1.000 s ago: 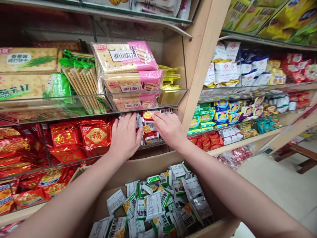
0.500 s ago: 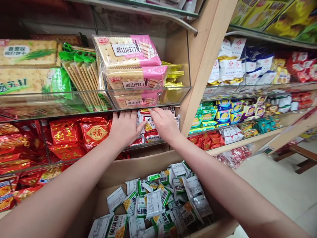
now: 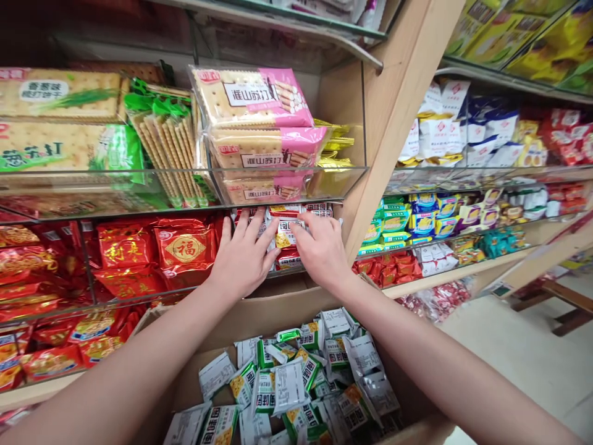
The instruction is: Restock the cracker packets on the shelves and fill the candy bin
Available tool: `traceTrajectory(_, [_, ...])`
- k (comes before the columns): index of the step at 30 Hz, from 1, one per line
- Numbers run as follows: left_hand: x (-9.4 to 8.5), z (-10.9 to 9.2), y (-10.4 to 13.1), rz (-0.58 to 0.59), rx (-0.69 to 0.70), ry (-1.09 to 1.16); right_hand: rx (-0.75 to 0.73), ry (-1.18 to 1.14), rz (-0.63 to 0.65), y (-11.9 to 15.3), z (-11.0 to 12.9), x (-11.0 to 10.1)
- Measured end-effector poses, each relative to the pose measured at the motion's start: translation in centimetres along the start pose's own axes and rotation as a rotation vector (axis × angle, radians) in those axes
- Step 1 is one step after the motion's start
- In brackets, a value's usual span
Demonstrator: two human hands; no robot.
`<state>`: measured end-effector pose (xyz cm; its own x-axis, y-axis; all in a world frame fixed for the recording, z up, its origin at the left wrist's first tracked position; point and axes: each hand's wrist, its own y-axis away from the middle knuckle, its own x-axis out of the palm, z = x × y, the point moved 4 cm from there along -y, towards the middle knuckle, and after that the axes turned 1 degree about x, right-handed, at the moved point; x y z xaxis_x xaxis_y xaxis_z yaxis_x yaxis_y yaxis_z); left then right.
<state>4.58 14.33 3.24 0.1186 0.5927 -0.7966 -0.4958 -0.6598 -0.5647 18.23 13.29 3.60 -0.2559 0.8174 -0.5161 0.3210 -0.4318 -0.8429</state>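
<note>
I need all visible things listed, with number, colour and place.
open cardboard box: one, brown, lower centre
small rectangular packets: many, green and white, inside box
small flat packets: several, red and white, centre
pink-ended cracker packs: several, cream and pink, upper centre
green-ended cracker packs: several, cream and green, upper left
shiny packets: several, gold, beside pink-ended cracker packs
square glossy packets: many, red and gold, middle left
bulky bags: several, yellow, top right
assorted packets: many, mixed colours, right side
wooden shelving: two bays, tan, throughout
wooden bench: one, brown, far right
left hand, right hand: one each, bare, at small flat packets
</note>
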Motion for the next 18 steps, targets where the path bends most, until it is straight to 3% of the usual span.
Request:
traceTrajectory(7, [0.4,-0.7,0.1,-0.047,-0.064,0.019,-0.009,-0.039,0.166,0.3,0.6,1.1])
traceTrajectory(18, [0.8,-1.3,0.9,-0.043,0.062,0.004,-0.014,-0.066,0.137,1.1,0.2,0.6])
